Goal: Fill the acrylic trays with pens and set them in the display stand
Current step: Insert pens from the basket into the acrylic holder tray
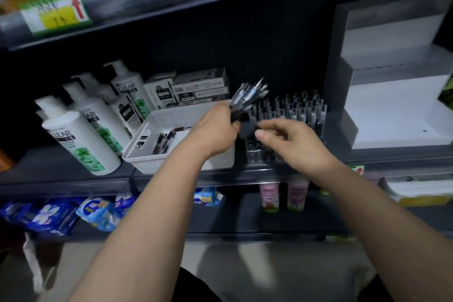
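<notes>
Shelf; pens upright in acrylic tray

Two hands show: the left hand and the right hand. One bundle of pens, several, too blurred to number. One tray, its standing pens in about four rows, too many to count surely. One basket with some four loose pens. At least four white bottles. About five pen boxes, some stacked. One stand with three steps. Two pink bottles. Two price tags, one up left, one low right. Several blue packs. Three shelves.
</notes>
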